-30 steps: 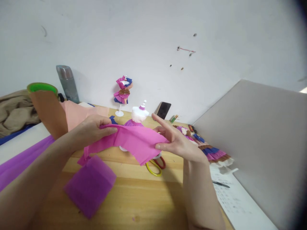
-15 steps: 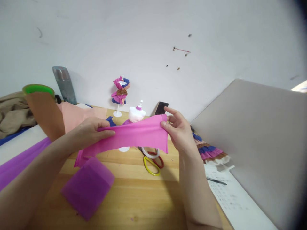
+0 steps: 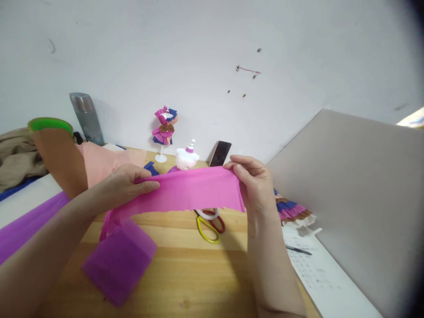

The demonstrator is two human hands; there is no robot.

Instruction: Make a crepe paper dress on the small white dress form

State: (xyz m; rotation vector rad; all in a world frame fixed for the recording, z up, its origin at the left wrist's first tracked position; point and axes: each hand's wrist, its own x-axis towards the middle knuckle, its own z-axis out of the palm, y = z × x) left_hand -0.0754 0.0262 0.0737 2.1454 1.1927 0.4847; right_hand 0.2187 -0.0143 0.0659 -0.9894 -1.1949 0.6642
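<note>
Nearest, at seven o'clock, a purple folded sheet (image 3: 119,260) lies on the table (image 3: 198,274). Above it my left hand (image 3: 124,183) and right hand (image 3: 256,185) pinch a pink crepe strip (image 3: 188,190) taut; scissors (image 3: 208,223) behind, phone (image 3: 220,153) at twelve.

Two bare forearms, left hand (image 3: 124,183), right hand (image 3: 256,185) (no sleeves, no rings)

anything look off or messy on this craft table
Nothing is spilled or broken. The pink crepe strip, held between left hand and right hand, has a ragged lower edge. The scissors lie partly hidden behind it.
</note>
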